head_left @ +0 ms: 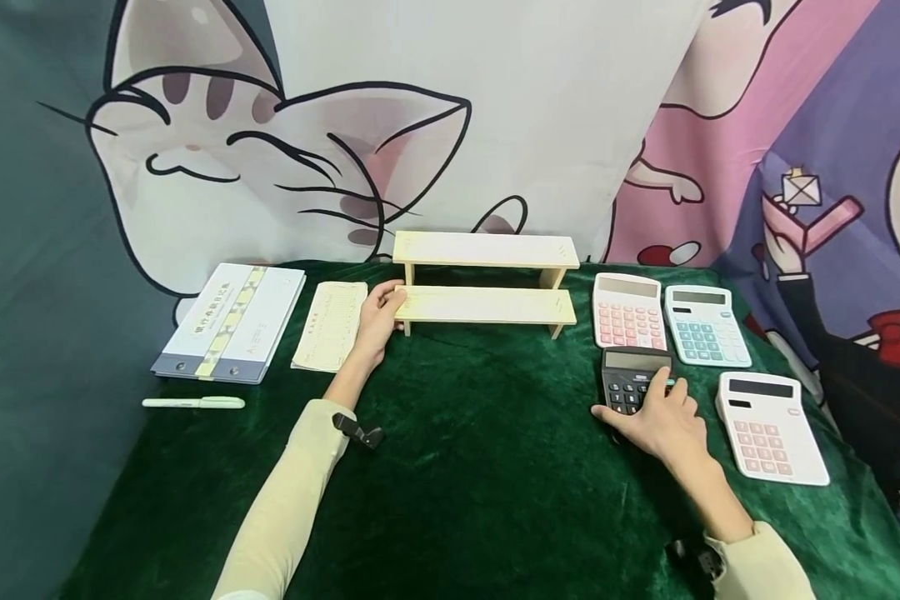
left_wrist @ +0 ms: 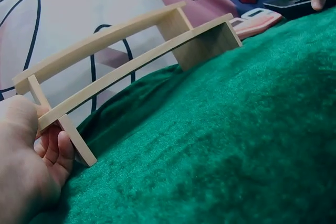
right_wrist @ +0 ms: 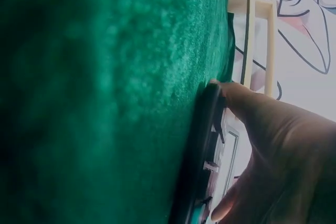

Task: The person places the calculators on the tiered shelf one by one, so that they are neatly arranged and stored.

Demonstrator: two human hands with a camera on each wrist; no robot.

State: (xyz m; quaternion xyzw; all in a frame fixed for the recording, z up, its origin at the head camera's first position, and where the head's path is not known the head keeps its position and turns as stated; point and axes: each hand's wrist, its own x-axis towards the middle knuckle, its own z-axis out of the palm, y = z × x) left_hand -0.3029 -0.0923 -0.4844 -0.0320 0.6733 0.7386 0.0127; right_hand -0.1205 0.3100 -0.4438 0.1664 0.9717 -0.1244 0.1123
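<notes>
My left hand (head_left: pixel 378 321) grips the left end of a two-tier wooden shelf (head_left: pixel 487 304), thumb over the lower board. In the left wrist view, the fingers of the left hand (left_wrist: pixel 31 156) curl beneath that board beside the leg. My right hand (head_left: pixel 663 421) holds a black calculator (head_left: pixel 622 387) across its width, the thumb at its left edge and fingertips towards its right side. The palm hides the lower keys. From the right wrist view, the thumb of the right hand (right_wrist: pixel 278 135) lies against the edge of the dark calculator (right_wrist: pixel 197 156).
Behind the black calculator lie a pink calculator (head_left: pixel 630 321) and a blue-keyed one (head_left: pixel 708 333); a white one with pink keys (head_left: pixel 772 433) is at right. A notebook (head_left: pixel 228 325), paper pad (head_left: pixel 332 325) and pale green pen (head_left: pixel 195 402) lie left on green cloth (head_left: pixel 480 483).
</notes>
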